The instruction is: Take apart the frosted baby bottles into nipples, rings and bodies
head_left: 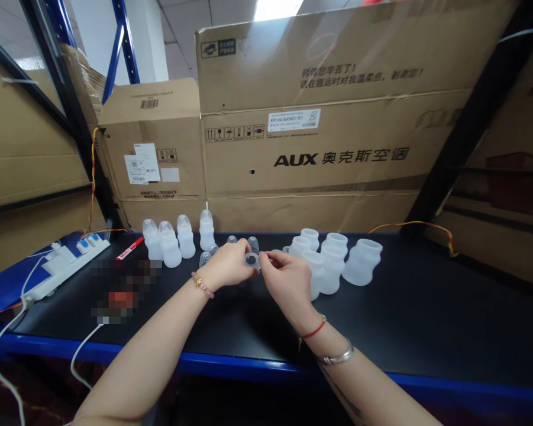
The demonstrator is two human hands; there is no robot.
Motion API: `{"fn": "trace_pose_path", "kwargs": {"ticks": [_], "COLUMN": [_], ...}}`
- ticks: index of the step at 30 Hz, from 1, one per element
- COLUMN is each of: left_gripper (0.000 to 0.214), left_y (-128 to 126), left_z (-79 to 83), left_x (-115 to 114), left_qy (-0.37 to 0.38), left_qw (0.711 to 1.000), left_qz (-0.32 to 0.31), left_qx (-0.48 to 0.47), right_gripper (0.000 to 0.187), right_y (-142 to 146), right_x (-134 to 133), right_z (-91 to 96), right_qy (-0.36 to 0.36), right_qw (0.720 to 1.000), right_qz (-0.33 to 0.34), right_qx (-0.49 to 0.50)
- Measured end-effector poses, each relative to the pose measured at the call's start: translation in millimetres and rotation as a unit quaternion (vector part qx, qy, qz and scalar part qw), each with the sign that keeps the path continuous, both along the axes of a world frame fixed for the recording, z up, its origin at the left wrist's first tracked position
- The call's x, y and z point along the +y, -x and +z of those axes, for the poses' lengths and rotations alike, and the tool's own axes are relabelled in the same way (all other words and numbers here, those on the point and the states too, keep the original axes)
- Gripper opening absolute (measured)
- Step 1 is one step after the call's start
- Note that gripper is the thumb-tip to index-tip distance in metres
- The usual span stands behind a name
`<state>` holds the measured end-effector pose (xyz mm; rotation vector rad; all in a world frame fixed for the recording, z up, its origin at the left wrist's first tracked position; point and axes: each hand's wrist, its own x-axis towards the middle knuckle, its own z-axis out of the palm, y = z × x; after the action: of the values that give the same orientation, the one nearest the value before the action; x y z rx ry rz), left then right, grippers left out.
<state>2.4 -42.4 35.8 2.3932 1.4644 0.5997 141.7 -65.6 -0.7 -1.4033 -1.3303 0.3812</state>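
Observation:
My left hand point(231, 262) is closed on a translucent bottle collar ring point(251, 260), its round opening turned toward me. Close against the ring's right side, my right hand point(289, 281) makes a pinch with thumb and forefinger; what lies between those fingertips is too small to make out. Clear domed caps point(252, 244) stand behind my left hand, partly hidden by it. Right of my hands are several frosted baby bottle bodies point(332, 266) without tops, one point(362, 262) apart at the right. Several baby bottles point(170, 245) with clear caps on stand upright to the left.
A red marker point(129, 251) lies at the left on the black tabletop point(408, 331). Near it are a blurred-out item point(126, 290) with a white cable and a white power strip point(66, 269). Large cardboard boxes point(337, 130) wall off the back. A blue edge point(257, 362) runs along the front.

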Motion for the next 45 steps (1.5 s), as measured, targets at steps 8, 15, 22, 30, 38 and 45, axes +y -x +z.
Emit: {"fn": "trace_pose_path", "kwargs": {"ticks": [8, 15, 22, 30, 38, 45], "left_gripper": [0.04, 0.028, 0.042, 0.067, 0.056, 0.049], "left_y": [-23.9, -7.4, 43.8, 46.5, 46.4, 50.4], "left_z": [-27.4, -16.7, 0.2, -6.2, -6.5, 19.6], "left_x": [-1.6, 12.3, 49.4, 86.3, 94.5, 63.6], "left_qy": [-0.055, -0.111, -0.313, -0.223, -0.146, -0.292], "left_qw": [0.988, 0.992, 0.904, 0.926, 0.937, 0.906], "left_qz": [-0.064, 0.008, 0.284, 0.301, 0.317, 0.258], "left_qx": [0.126, 0.062, -0.06, -0.044, -0.029, -0.165], "right_gripper": [0.032, 0.032, 0.029, 0.028, 0.024, 0.032], "right_y": [0.1, 0.5, 2.8, 4.3, 3.9, 1.6], "right_x": [2.8, 11.0, 5.7, 4.4, 6.3, 14.8], "right_z": [1.8, -4.7, 0.7, 0.6, -1.3, -7.4], "right_qy": [0.03, 0.035, 0.032, 0.047, 0.066, 0.058], "right_qw": [0.997, 0.99, 0.995, 0.995, 0.992, 0.99], "right_qz": [0.064, 0.111, 0.085, 0.086, 0.109, 0.11], "right_qx": [0.026, 0.08, 0.032, -0.01, 0.019, 0.067]}}
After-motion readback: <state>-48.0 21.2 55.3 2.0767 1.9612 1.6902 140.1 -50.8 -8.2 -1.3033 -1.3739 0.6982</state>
